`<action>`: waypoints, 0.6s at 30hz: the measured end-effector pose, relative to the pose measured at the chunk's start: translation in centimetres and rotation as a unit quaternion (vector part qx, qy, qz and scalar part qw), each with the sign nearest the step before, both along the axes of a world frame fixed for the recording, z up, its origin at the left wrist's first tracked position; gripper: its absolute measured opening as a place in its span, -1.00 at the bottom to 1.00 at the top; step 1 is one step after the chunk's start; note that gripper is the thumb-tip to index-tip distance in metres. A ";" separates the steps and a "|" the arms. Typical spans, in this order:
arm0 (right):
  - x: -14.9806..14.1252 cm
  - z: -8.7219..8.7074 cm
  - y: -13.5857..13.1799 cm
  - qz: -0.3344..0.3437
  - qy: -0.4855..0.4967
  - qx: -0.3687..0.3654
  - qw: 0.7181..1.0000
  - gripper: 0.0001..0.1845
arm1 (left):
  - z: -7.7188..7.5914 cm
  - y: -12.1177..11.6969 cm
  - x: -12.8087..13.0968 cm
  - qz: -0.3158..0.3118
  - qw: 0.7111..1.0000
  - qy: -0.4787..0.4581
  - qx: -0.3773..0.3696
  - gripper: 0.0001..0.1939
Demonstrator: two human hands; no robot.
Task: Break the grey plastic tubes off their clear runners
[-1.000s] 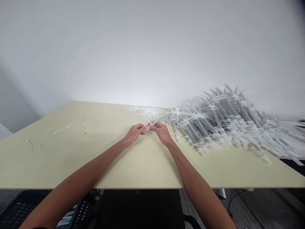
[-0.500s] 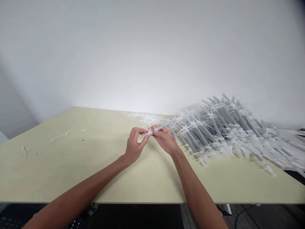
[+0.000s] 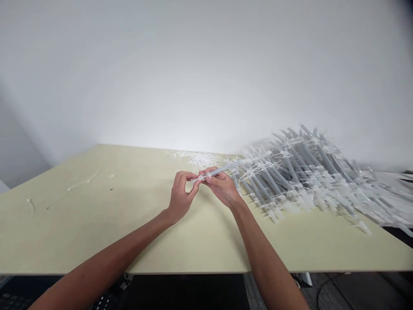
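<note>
A translucent grey plastic tube (image 3: 227, 166) with whitish end pieces slants up to the right between my hands. My left hand (image 3: 180, 196) pinches its near left end, at the pale fitting (image 3: 202, 177), with thumb and forefinger. Just to the right, my right hand (image 3: 225, 188) is closed around the tube from below, with its thumb along the near side. The far end of the tube overlaps a big pile of similar tubes (image 3: 298, 161). Behind my hands lies a heap of thin white cable ties (image 3: 196, 159). Small details at the fingertips are hard to make out.
The pale yellow table (image 3: 129, 241) meets a white wall (image 3: 193, 77) at the back. A few loose cable ties (image 3: 84, 183) and small scraps lie on the left. White sheet-like material (image 3: 383, 181) sits at the right edge, beneath the tubes. A cable shows on the floor.
The tube has shifted slightly, and its far end now stands out clearly above the pile. Both hands have moved a little left, keeping their hold.
</note>
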State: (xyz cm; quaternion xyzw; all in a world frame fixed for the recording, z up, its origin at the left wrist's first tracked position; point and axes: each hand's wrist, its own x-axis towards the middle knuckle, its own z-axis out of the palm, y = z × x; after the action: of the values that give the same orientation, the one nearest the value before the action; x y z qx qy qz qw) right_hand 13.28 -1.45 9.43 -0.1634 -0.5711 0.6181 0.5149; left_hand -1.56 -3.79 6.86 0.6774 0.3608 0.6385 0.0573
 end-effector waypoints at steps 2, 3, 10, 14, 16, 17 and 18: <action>0.0 0.0 0.0 -0.003 -0.004 -0.004 1.000 -0.84 | -0.1 0.0 0.0 -0.002 1.000 -0.002 -0.009 -0.92; 0.0 0.0 0.0 -0.005 -0.005 -0.007 1.000 -0.84 | -0.2 0.0 0.0 -0.004 1.000 -0.004 -0.016 -0.92; 0.0 -0.5 0.3 -0.012 -0.009 -0.021 1.000 -0.83 | -0.4 -0.3 0.2 -0.033 0.994 -0.026 -0.103 -0.91; 0.0 -0.8 0.5 -0.028 -0.021 -0.024 0.999 -0.82 | -0.5 -0.2 0.2 -0.041 0.986 -0.045 -0.154 -0.88; -0.1 -0.9 0.6 -0.041 -0.030 -0.022 0.998 -0.81 | -0.5 -0.1 0.3 -0.059 0.981 -0.057 -0.179 -0.86; -0.1 -1.0 0.7 -0.049 -0.036 -0.020 0.998 -0.80 | -0.5 0.0 0.3 -0.071 0.977 -0.063 -0.192 -0.85; -0.1 -1.0 0.7 -0.057 -0.042 -0.016 0.997 -0.79 | -0.5 0.2 0.2 -0.083 0.973 -0.069 -0.205 -0.84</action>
State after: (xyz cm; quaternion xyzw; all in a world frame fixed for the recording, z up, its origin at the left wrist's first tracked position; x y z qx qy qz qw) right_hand 13.19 -0.74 8.42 -0.2302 -0.5718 0.5893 0.5223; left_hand -1.31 -3.64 6.31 0.6329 0.4218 0.5891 0.2731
